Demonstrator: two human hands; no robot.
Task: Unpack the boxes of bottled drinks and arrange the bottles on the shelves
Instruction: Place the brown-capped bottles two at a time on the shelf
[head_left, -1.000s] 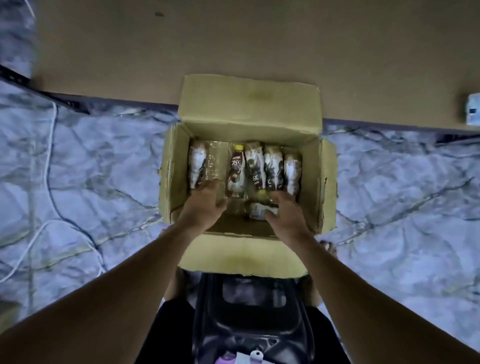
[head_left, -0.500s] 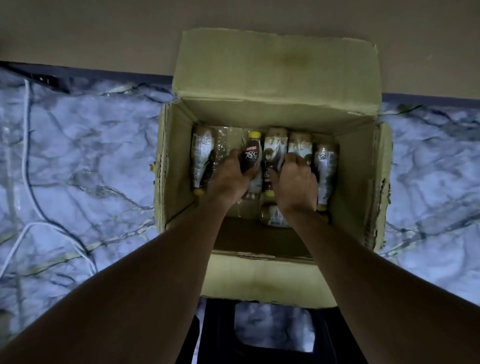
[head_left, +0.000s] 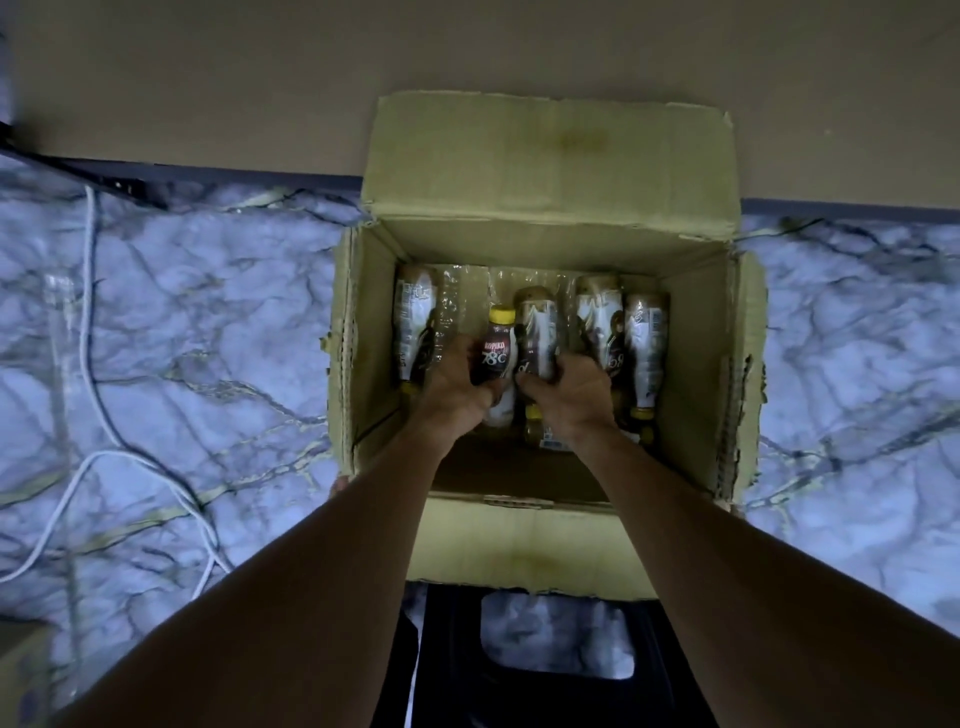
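An open cardboard box sits on the marble floor with its flaps spread. Several small coffee bottles lie in it amid torn clear plastic wrap. My left hand grips a yellow-capped bottle with a dark label, cap pointing away. My right hand grips the neighbouring bottle, base pointing away. Another bottle lies at the box's left wall, and two more bottles lie at the right. A further bottle shows below my right wrist.
A beige board or wall runs along the far side behind a dark skirting. White cables trail across the marble floor at the left. A dark plastic stool stands under me, just before the box's near flap.
Both hands reached deeper into the box and closed round the two middle bottles, which now sit slightly raised. The view has tilted closer over the box.
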